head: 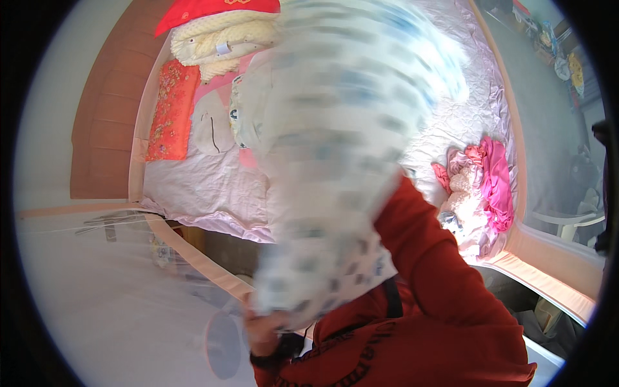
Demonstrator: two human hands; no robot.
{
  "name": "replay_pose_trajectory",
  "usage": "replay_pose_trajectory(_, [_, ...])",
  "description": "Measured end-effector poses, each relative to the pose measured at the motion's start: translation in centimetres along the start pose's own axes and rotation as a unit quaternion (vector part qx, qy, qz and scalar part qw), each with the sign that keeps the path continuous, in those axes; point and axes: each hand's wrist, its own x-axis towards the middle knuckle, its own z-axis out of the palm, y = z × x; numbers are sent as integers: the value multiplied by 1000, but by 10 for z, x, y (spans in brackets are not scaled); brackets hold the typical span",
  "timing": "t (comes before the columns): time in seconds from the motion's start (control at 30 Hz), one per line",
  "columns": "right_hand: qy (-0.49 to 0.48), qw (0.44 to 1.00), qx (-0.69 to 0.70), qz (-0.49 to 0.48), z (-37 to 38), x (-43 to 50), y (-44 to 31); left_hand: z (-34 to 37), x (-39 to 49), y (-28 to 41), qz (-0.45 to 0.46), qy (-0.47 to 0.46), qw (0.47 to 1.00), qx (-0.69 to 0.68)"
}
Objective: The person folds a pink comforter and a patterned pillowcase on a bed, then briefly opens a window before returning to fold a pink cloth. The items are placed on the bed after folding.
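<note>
A white cloth [338, 126] printed with grey and blue patches fills the middle of the view, blurred by motion and spread above the bed. My left hand [263, 326], with a dark band at the wrist, grips its lower left corner close to my body. The red sleeve [425, 251] of my right arm reaches up to the cloth's right edge. My right hand is hidden behind the fabric, so what it holds does not show. Beneath the cloth lies a bed with a pale pink quilted sheet [208, 193].
An orange floral pillow [170, 111], a round pale cushion [213, 123] and a folded cream blanket [227, 38] lie at the left by the brown headboard [109, 121]. Pink clothes [495, 184] are heaped at the right. Sheer netting with peach trim [193, 256] surrounds the bed.
</note>
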Motion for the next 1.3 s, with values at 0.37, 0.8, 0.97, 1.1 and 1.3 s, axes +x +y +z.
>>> replay_pose_trajectory(0.37, [-85,996,-28,30,115,-61,78,-192,16,-66,-13,212,936,-279])
replay_pose_trajectory(0.8, [232,923,45,304,-86,-196,82,-184,55,-94,-56,207,942,-259])
replay_pose_trajectory(0.97, [172,927,50,330,-74,-194,54,-141,60,-74,-30,261,947,-184])
replay_pose_trajectory(1.1, [-97,936,150,304,-21,-190,9,-66,63,-77,-48,247,967,-25])
replay_pose_trajectory(1.3, [-83,847,344,397,-2,-173,-33,22,43,-86,-10,-118,941,316])
